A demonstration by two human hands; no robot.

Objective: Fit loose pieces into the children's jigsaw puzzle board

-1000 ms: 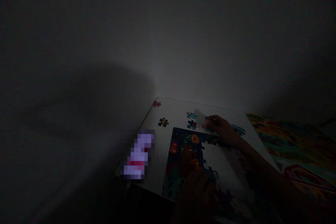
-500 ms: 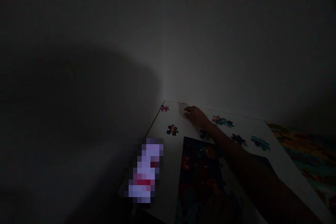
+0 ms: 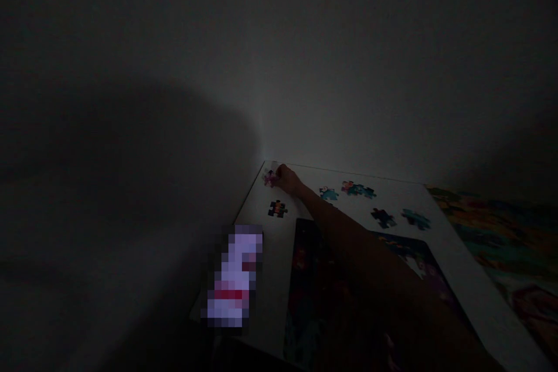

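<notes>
My right hand [image 3: 286, 179] reaches to the far left corner of the white table [image 3: 265, 250]. Its fingers are closed at the right edge of a pink and purple puzzle piece [image 3: 269, 178], pinching it; the dim light hides the fingertips. Just nearer lies a dark puzzle piece [image 3: 278, 208] with an orange middle. My forearm crosses over a partly assembled dark jigsaw puzzle [image 3: 305, 279] and covers much of it. Nowhere in the picture does my left hand appear.
Loose pieces lie right of my arm: a teal piece [image 3: 329, 193], a pink-teal cluster [image 3: 358, 189], a dark piece [image 3: 383, 218] and a blue one [image 3: 416, 218]. A bright pixelated oblong [image 3: 235, 276] rests by the left edge. Walls meet behind; a colourful printed surface [image 3: 488, 244] adjoins the right.
My right hand has moved left along the far edge to the pink puzzle piece and closed on it. The teal piece formerly behind my arm now shows. The view has shifted slightly.
</notes>
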